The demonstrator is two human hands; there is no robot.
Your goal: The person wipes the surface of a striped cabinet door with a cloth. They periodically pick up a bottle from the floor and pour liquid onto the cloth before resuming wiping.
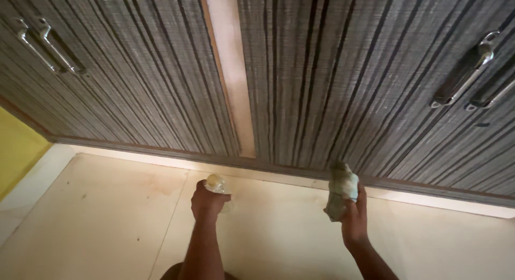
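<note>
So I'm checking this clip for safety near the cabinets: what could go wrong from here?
1. The right hand holds a crumpled cloth right at the base of the striped cabinet door; a rough wipe might scuff its textured face.
2. The left hand grips a small clear container over the pale floor tile; if it leaks, the tile could turn slippery.
</note>
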